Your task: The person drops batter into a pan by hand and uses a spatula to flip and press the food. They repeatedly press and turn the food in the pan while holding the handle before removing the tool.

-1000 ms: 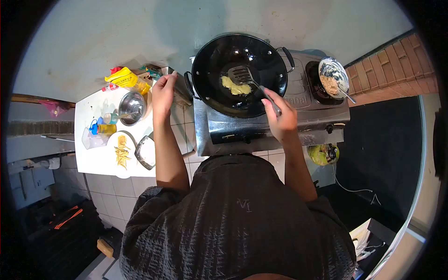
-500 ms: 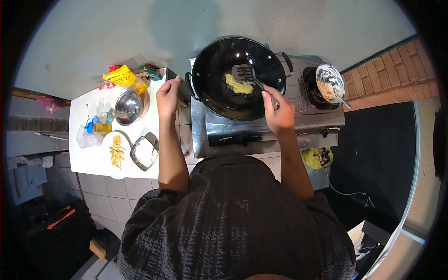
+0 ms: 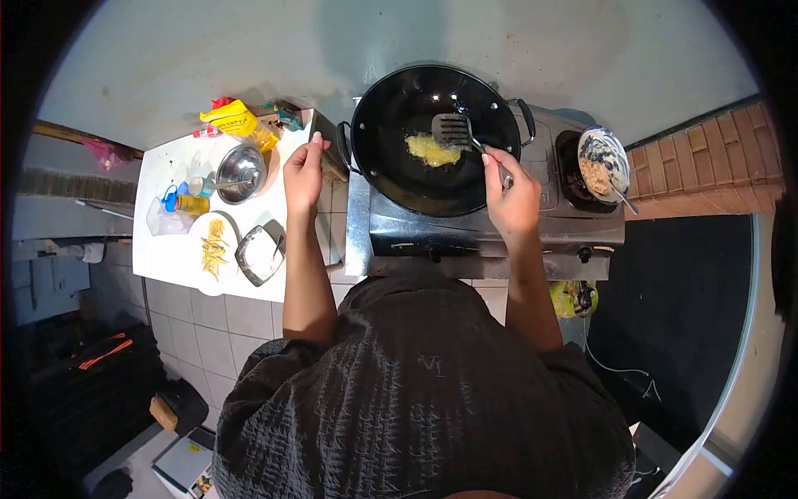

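Note:
My right hand (image 3: 513, 195) grips the handle of a slotted spatula (image 3: 451, 130). The spatula's head is inside a black wok (image 3: 399, 179), at the upper right edge of a yellow frying piece of food (image 3: 431, 151). Oil glistens around that piece at the wok's bottom. To the left, my left hand (image 3: 304, 173) is raised with its fingers curled in and nothing visible in them. It is close to the wok's left handle (image 3: 342, 145) but apart from it.
The wok stands on a steel gas stove (image 3: 499, 241). At right, a bowl of batter-like mix (image 3: 617, 158) with a spoon rests on the other burner. A white table (image 3: 158, 258) at left carries a metal bowl (image 3: 256, 154), a plate of fried strips (image 3: 223, 274) and a dish of white powder (image 3: 262, 254).
The view has shifted slightly. The spatula's head has moved rightward over the food, from its top to its right edge. My left hand stays curled beside the wok.

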`<state>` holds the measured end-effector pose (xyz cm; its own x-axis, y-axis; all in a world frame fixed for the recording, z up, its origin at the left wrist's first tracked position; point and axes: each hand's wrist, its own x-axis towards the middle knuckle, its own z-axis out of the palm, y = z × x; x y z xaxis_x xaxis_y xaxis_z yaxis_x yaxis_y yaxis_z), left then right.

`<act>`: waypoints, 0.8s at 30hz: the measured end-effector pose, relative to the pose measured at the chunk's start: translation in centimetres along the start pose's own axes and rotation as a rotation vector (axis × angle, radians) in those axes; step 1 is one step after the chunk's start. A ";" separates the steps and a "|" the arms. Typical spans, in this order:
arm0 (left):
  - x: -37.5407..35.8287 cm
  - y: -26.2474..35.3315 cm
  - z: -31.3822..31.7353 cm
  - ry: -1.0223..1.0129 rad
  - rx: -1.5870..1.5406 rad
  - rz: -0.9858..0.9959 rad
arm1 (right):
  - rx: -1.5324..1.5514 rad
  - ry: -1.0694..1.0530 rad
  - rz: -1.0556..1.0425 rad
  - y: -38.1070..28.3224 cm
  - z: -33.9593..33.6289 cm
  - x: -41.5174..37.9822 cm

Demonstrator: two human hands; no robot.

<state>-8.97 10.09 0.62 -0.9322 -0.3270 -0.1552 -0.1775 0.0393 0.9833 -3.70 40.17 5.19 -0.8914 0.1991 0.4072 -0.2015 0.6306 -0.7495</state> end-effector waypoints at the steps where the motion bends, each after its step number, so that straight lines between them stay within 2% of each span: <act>1: -0.2 0.0 0.0 -0.004 0.026 0.015 | 0.006 -0.004 0.001 0.1 0.1 0.0; 3: -0.4 -0.5 -0.1 -0.009 0.034 0.004 | 0.042 -0.024 -0.074 0.0 0.4 0.1; 8: -1.4 -1.1 -0.2 0.019 0.021 0.001 | 0.069 -0.087 -0.028 0.1 0.1 -0.1; 11: -2.1 -1.2 -0.2 0.071 -0.023 -0.014 | 0.103 -0.047 -0.103 0.3 0.3 0.1; 13: -2.2 -1.1 -0.2 0.090 -0.010 -0.044 | 0.135 -0.128 -0.115 0.2 0.3 0.3; 18: -2.9 -1.2 0.0 0.105 -0.014 -0.040 | 0.155 -0.083 -0.095 1.1 -0.3 0.7; 21: -3.2 -1.3 0.5 0.108 -0.013 -0.042 | 0.170 -0.094 -0.139 1.2 -0.3 1.1; 24: -3.2 -1.3 0.8 0.105 0.008 -0.043 | 0.167 -0.138 -0.088 1.0 -1.2 1.0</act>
<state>-6.03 11.81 -0.27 -0.8858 -0.4254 -0.1856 -0.2190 0.0306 0.9752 -4.31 41.88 5.51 -0.9123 0.0368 0.4079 -0.3351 0.5054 -0.7951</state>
